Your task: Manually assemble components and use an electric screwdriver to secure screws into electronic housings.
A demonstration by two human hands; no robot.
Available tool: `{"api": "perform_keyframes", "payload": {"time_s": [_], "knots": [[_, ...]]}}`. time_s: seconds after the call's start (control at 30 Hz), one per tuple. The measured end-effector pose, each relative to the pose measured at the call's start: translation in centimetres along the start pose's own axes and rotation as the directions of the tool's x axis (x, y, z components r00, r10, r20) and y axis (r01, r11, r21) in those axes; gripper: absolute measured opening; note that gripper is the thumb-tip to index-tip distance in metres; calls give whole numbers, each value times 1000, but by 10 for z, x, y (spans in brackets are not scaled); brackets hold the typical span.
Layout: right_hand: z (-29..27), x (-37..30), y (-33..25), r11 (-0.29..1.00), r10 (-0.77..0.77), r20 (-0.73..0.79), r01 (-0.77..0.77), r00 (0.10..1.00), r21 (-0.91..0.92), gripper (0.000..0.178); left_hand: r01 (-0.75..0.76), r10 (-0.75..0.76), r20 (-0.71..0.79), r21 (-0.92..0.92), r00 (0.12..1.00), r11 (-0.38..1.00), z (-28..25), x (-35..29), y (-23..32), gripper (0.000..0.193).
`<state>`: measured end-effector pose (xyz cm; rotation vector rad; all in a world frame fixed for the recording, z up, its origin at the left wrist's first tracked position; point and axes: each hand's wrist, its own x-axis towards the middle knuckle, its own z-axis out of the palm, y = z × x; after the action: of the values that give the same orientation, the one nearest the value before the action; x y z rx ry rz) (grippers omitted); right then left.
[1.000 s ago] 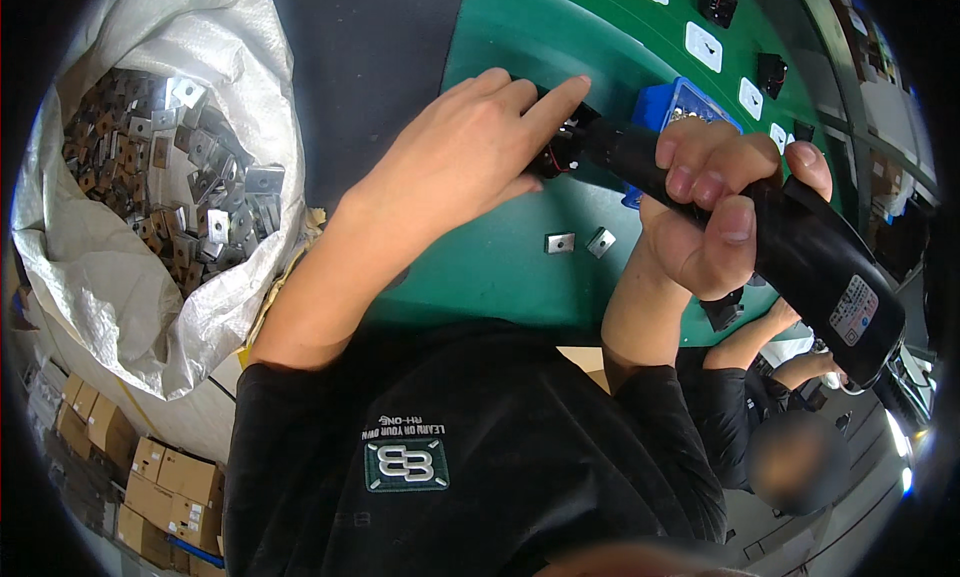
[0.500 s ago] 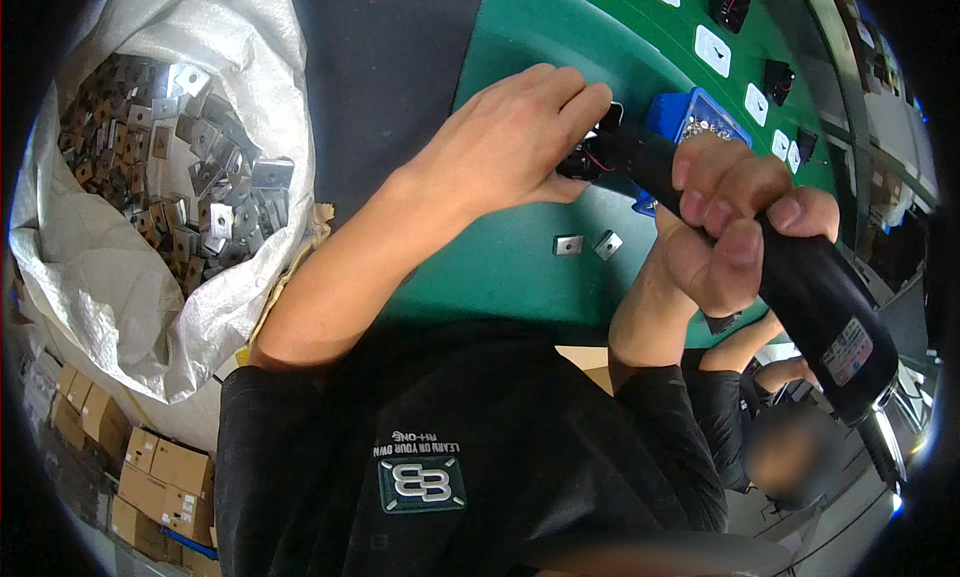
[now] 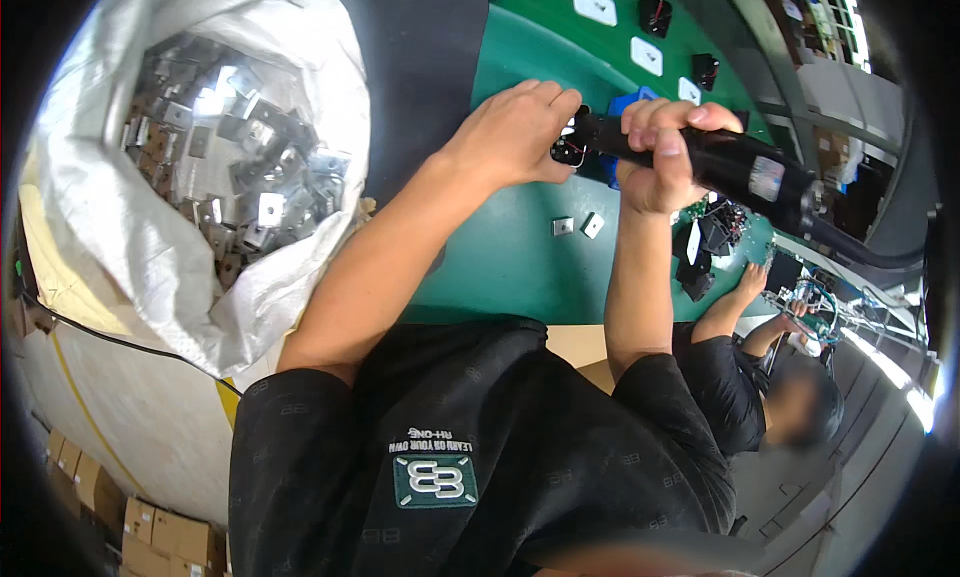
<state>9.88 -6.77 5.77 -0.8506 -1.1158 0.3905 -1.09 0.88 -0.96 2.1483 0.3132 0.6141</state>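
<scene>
My right hand (image 3: pixel 659 149) is wrapped around a black electric screwdriver (image 3: pixel 735 170) whose tip points left over the green bench (image 3: pixel 500 267). At that tip my left hand (image 3: pixel 515 132) pinches a small black part (image 3: pixel 566 151) with thin wires, holding it against the driver's nose. A blue block (image 3: pixel 622 105) lies just behind the tool, partly hidden. Two small square metal plates (image 3: pixel 578 225) rest on the green surface below the hands.
A big white sack (image 3: pixel 130 247) full of several metal brackets stands at my left. White plates (image 3: pixel 596 5) and black parts (image 3: pixel 654 13) line the far bench. Another person (image 3: pixel 760 377) works at my right. Cardboard boxes (image 3: pixel 150 537) sit on the floor.
Both hands and the screwdriver have shifted up and away across the bench, the driver now lying flatter. My left fingers have closed tighter on the small part at its tip.
</scene>
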Motion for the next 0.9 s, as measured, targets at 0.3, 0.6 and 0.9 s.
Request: {"api": "perform_keyframes", "payload": {"time_s": [0.3, 0.6, 0.9], "knots": [[14, 19, -85, 975, -213, -323, 224, 922, -4, 53, -8, 18, -74, 140, 997, 990, 7, -2, -7, 61], [-27, 10, -95, 946, -202, -399, 73, 895, -317, 47, 15, -14, -12, 121, 1000, 993, -4, 3, -1, 73], [-79, 27, -21, 955, -3, -419, -121, 908, -270, 41, 20, -15, -46, 116, 999, 993, 4, 9, 6, 71]]}}
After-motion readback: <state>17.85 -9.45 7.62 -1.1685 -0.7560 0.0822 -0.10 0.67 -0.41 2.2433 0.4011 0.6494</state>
